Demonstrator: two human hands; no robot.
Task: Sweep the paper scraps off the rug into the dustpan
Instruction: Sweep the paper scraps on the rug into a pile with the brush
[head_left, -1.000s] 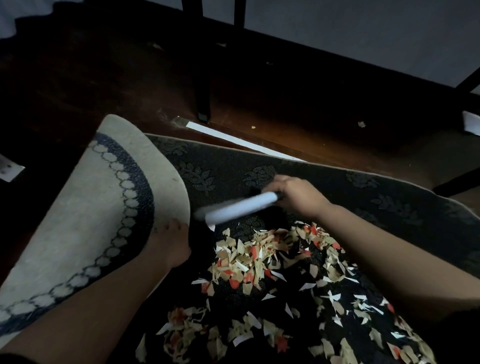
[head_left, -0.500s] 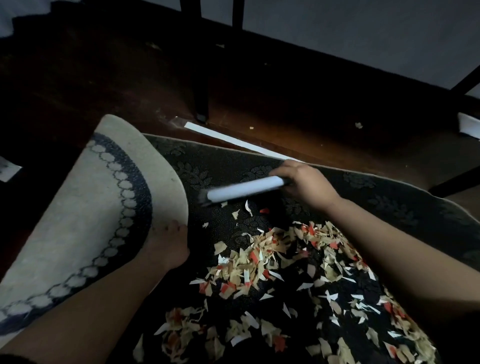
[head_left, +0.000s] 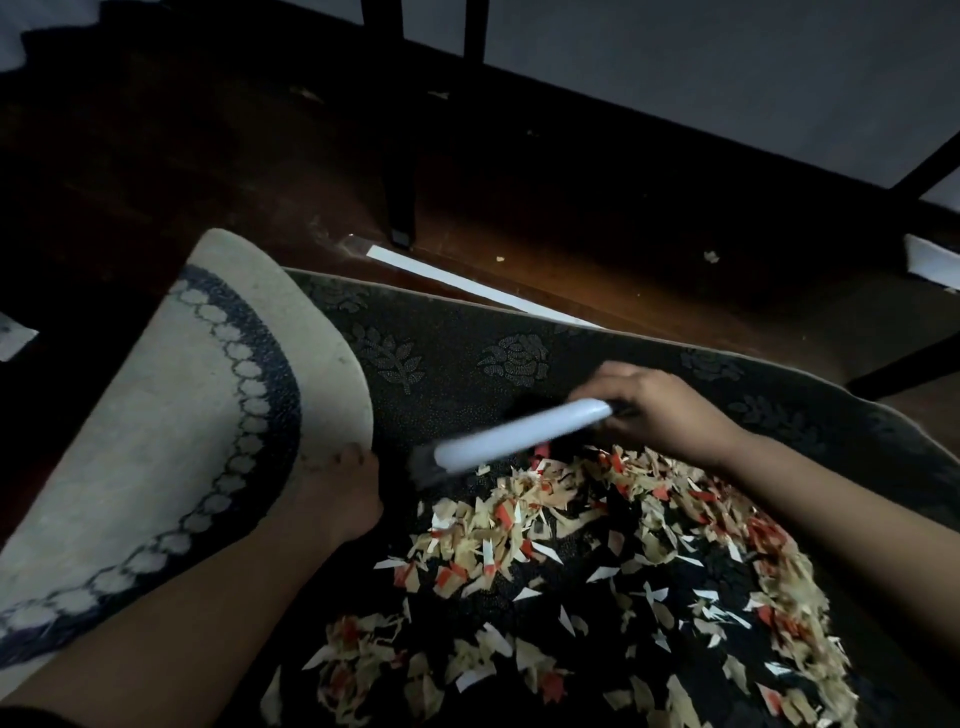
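A dark rug (head_left: 457, 358) with a flower pattern lies on the floor. Its left end (head_left: 171, 415) is folded up, showing the pale underside with a dark scalloped band. My left hand (head_left: 337, 493) grips that folded edge. My right hand (head_left: 654, 410) holds a hand brush (head_left: 519, 434) with a white back, its dark bristles touching the rug at the far edge of the paper scraps (head_left: 597, 561). The scraps, beige, red and white, are heaped in front of me on the rug. No dustpan is in view.
Dark wooden floor (head_left: 597, 218) lies beyond the rug, with a white strip (head_left: 467, 283) along the rug's far edge. Black furniture legs (head_left: 400, 156) stand on the floor behind. More dark legs (head_left: 904, 364) are at the right.
The brush swept away from the pile and has come back toward me, pushing loose scraps into the heap. My left hand has kept its hold on the folded rug.
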